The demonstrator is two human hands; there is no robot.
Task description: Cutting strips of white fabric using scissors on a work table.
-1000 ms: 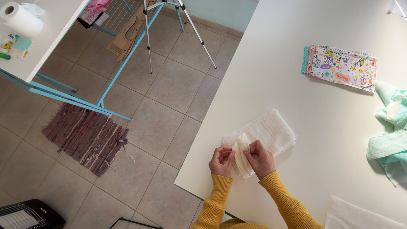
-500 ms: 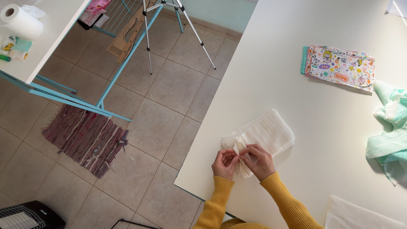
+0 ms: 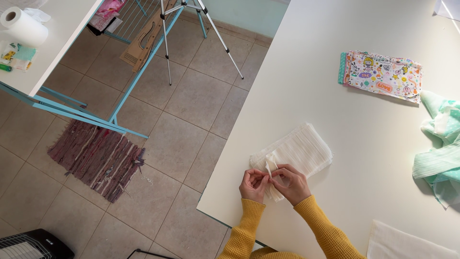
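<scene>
A folded white ribbed cloth lies on the white table near its left edge. My left hand and my right hand, both in mustard-yellow sleeves, pinch the cloth's near corner, which is lifted and folded up between the fingers. The two hands touch each other at the fingertips.
A folded patterned fabric lies at the far right of the table, a mint green cloth at the right edge, a white cloth at the near right. On the tiled floor: a purple rug, a tripod, a blue-framed table with a paper roll, a black heater.
My hands have drawn closer together on the cloth's near corner, and the corner is folded up a little more between the fingers. The cloth's bulk stays put.
</scene>
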